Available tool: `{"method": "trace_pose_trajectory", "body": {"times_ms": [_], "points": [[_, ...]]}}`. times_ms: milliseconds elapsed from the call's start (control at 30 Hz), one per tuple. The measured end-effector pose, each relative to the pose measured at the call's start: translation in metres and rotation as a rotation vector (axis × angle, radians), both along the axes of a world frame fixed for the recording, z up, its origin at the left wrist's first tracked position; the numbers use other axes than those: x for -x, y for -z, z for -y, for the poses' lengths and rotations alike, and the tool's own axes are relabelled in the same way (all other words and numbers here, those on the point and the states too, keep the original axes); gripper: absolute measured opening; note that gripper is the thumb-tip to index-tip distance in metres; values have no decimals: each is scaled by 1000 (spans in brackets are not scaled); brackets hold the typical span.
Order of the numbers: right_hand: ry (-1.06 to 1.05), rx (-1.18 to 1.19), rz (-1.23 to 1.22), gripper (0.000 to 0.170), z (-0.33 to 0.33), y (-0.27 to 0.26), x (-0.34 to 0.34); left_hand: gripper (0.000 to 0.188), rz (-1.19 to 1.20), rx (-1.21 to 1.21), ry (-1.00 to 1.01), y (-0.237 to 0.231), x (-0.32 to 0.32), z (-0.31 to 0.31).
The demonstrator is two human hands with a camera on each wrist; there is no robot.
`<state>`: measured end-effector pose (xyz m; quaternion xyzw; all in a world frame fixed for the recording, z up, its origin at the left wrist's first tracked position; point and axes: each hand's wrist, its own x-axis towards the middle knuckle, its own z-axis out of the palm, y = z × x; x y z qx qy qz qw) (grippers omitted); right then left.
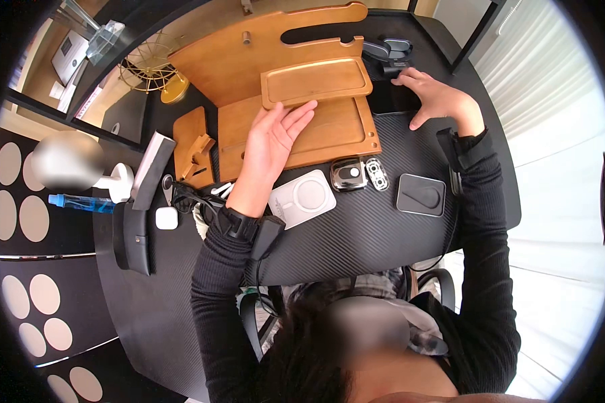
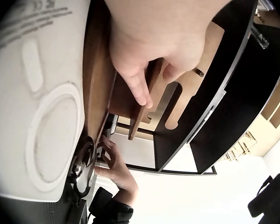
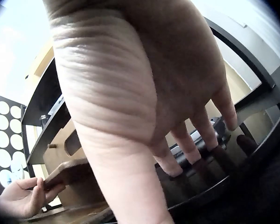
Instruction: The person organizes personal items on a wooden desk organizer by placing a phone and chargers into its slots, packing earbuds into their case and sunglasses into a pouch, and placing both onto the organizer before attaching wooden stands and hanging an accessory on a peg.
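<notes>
A wooden desk stand (image 1: 232,138) has a back panel and a raised tray (image 1: 316,79). My left hand (image 1: 270,144) pinches the tray's front edge; in the left wrist view, the thumb is on one side of that board and the straight fingers (image 2: 142,91) on the other. Right of the stand lies a flat, dark, glossy thing (image 1: 390,101), and my right hand (image 1: 440,101) spreads over its right part. In the right wrist view, the right fingers (image 3: 196,140) reach down to a dark glossy surface, apart from one another, holding nothing visible.
Nearer on the black desk (image 1: 356,235) lie a white box (image 1: 304,199), a clear-cased gadget (image 1: 348,174) and a dark square pad (image 1: 421,195). A wooden piece (image 1: 193,148), white earbud case (image 1: 167,218) and black case (image 1: 136,238) are left. A black device (image 1: 396,50) stands behind my right hand.
</notes>
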<state>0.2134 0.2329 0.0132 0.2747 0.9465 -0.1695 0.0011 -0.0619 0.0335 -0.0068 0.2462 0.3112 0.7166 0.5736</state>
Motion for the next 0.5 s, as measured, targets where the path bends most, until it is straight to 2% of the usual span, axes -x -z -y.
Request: {"method": "trace_pose_trajectory", "body": {"times_ms": [67,167,267,333,433,500], "points": [[-38,3,-31,94,2,-4,4,34,-55,-9,-4,-2,-5,2],[28,-51,63,94,4,-8,8,32,-121,22,-9,0,-5,1],[10,-107,-52,90,7,-5,4,32,-145,67,4,4,-3,0],[21,-77,52,82,9,-11,5,32,-161,73,17,4,-2,0],[67,-54,45,76,7,-30,0,31,-173,113,46,4,-1,-1],[65,-67,-51,75,5,-41,-6,30,-183,85,86,5,0,-1]]}}
